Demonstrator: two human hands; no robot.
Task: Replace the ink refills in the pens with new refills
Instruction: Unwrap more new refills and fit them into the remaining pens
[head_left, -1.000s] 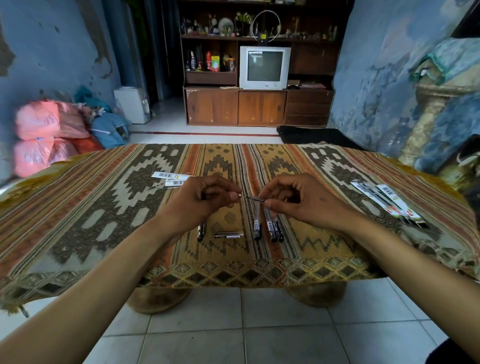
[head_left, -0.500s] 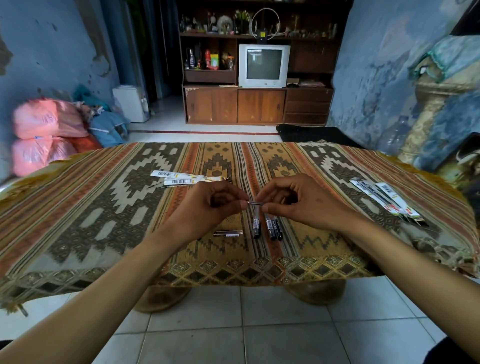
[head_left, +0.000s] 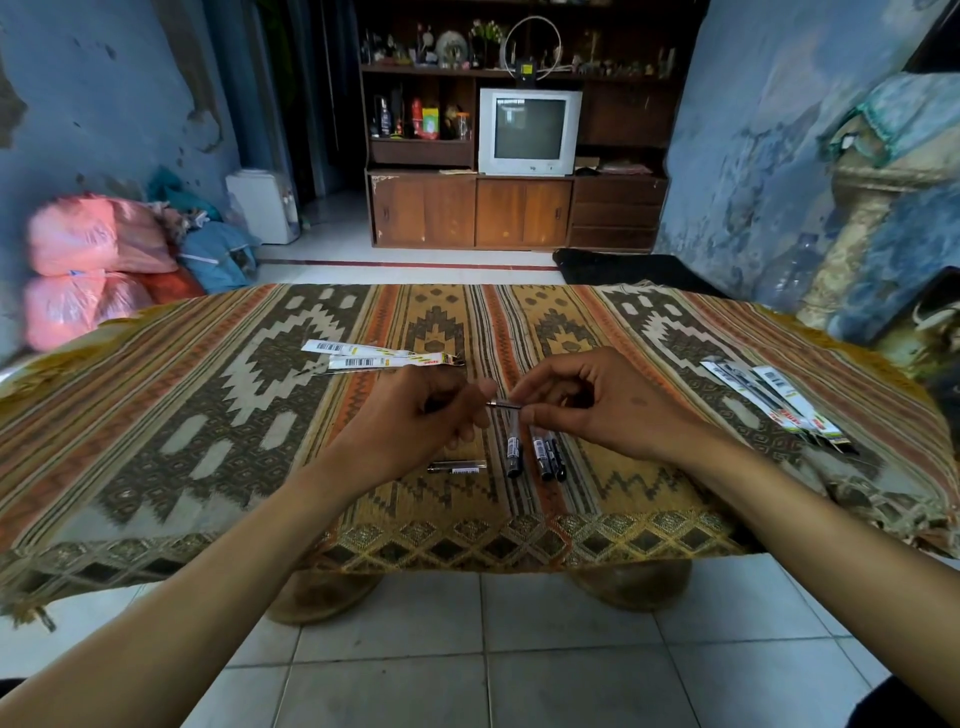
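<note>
STEP: your left hand grips the pen barrel, right hand pinches the refill above the surface | DO: keep both coaxial, slide gently | CHANGE: hands closer together than a second ago, less refill showing; spare pens unmoved.

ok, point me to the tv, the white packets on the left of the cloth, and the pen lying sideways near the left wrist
tv (head_left: 529, 129), head view, middle of its screen.
white packets (head_left: 363, 356), head view, barcode end of the nearer packet.
sideways pen (head_left: 457, 467), head view, middle of its barrel.
</note>
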